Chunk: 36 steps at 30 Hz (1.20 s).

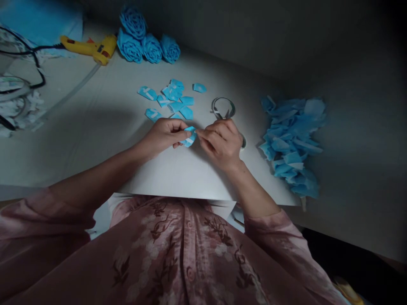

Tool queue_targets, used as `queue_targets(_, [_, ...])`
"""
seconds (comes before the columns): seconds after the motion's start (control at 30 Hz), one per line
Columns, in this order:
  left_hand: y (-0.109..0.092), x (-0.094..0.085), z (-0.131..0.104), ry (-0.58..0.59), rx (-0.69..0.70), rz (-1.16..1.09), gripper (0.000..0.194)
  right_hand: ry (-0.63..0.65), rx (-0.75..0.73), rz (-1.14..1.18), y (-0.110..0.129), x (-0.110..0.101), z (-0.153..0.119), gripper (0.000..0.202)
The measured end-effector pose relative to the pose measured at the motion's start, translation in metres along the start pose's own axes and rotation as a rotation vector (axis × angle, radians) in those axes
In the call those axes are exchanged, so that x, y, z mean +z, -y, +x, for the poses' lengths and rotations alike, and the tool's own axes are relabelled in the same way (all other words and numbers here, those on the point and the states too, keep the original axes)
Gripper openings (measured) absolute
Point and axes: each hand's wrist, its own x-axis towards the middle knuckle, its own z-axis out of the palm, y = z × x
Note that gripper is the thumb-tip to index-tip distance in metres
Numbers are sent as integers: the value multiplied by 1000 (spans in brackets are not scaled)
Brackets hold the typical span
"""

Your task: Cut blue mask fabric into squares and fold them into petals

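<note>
Between thumb and fingers, my left hand (168, 133) pinches a small blue piece (190, 139) with a white strip on it. My right hand (222, 142) is closed beside the piece's right edge, fingertips pressed together; what they hold, if anything, is too small to tell. Several cut blue pieces (174, 90), some with white strips, lie just beyond my hands. Scissors (227, 113) lie behind my right hand, next to a round ring (223, 98). Part of another roll (243, 142) shows past my right wrist.
Several rolled blue flowers (152, 48) stand at the back, beside a yellow glue gun (106, 48) with a dark cord. A heap of blue pieces (292, 140) lies at the right. Blue sheets (41, 21) and white scraps (22, 106) are at the left.
</note>
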Motion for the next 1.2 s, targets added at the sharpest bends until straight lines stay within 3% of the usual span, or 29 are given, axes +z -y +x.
queue_targets(0.47, [3,-1,2,5,-64,-201,26,78,-35,32,0,-2,1,19])
queue_targets(0.67, [9,-5,7,-18,-43,-197,27,159,-25,77,6,-6,4,28])
queue_targets(0.77, [5,-5,6,-6,-40,-105,28,105,91,185,6,-9,6,31])
queue_targets(0.87, [-1,-3,2,13,-23,12,26,40,317,362,2,-10,7,38])
queue_targets(0.97, [-3,-3,1,24,-7,70,24,119,470,586,-2,-7,6,48])
queue_targets(1.07, [-1,-3,1,32,5,100,23,220,511,787,-2,-2,4,56])
queue_targets(1.2, [-3,-2,-1,48,32,122,27,242,530,872,2,5,3,60])
